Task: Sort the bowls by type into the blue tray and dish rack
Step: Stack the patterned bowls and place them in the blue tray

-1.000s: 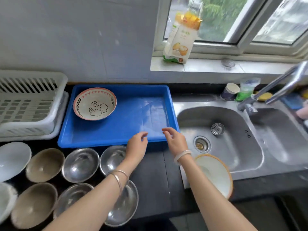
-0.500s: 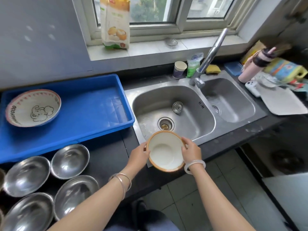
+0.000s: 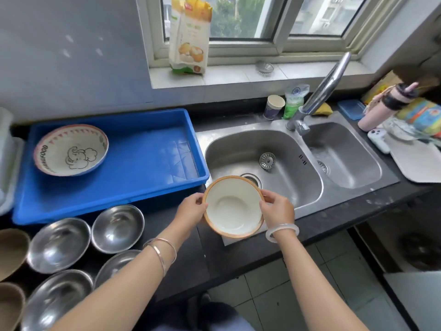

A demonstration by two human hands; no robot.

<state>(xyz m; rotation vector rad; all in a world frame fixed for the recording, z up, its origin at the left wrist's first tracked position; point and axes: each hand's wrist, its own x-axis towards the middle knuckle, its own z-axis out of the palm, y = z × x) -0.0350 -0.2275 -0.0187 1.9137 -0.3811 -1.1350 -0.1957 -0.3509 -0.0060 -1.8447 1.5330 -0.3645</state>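
I hold a white ceramic bowl with an orange rim in both hands, above the counter's front edge at the sink's near left corner. My left hand grips its left rim and my right hand its right rim. The blue tray lies to the left, with a white bowl printed with an elephant in its far left part. Several steel bowls sit on the dark counter in front of the tray. Only a sliver of the white dish rack shows at the left edge.
Brown bowls sit at the far left edge. A double steel sink with a tap lies to the right. A paper cup, a bag and a sponge stand behind it; a bottle and clutter fill the right counter.
One second ago both hands were empty at the tray's near right corner. They took hold of the orange-rimmed bowl by the sink and have lifted it slightly toward the tray.
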